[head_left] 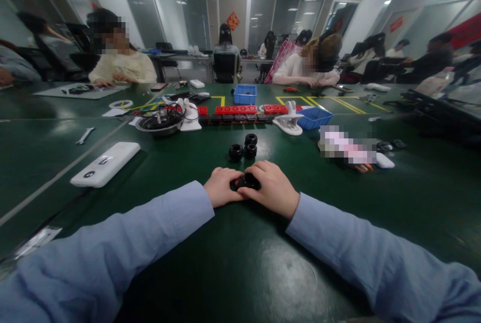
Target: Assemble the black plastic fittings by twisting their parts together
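My left hand (222,186) and my right hand (271,187) meet on the green table (240,263), both closed round one small black round part (248,181) that shows between the fingers. Just beyond them lie three more black ring-shaped parts (243,148), apart from my hands. Light blue sleeves cover both my forearms.
A white flat box (105,163) and a small wrench (84,136) lie to the left. Further back are a metal bowl with cables (159,123), red blocks (236,110), two blue bins (245,94), a white clamp (288,121). Other people sit at the far side.
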Available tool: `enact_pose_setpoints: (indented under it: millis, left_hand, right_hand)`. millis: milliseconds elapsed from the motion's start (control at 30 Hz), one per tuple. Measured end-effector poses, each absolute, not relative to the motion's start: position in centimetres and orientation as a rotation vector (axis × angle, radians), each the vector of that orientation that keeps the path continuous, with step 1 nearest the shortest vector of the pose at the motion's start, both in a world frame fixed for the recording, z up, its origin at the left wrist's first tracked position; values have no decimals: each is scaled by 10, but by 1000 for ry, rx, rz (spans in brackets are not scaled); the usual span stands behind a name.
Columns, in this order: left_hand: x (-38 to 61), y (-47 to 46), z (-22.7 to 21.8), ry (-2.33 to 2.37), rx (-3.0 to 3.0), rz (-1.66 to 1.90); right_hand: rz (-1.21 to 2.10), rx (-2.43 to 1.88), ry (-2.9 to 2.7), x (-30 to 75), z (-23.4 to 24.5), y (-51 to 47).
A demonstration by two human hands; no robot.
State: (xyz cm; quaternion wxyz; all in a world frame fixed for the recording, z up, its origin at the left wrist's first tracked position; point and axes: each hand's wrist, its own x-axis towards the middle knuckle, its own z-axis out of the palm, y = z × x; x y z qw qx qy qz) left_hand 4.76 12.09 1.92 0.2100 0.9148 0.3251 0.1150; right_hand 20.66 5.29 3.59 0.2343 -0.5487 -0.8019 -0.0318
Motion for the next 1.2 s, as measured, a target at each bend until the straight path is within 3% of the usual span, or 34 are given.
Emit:
enact_pose_setpoints:
  millis: [533,1200]
  left_hand:
    - [48,121,17,930,2567,306]
    - [47,120,20,901,2575,307]
  right_hand:
    - [-54,-1484,-2278,204,37,50]
    - [168,-897,-2300,212,30,53]
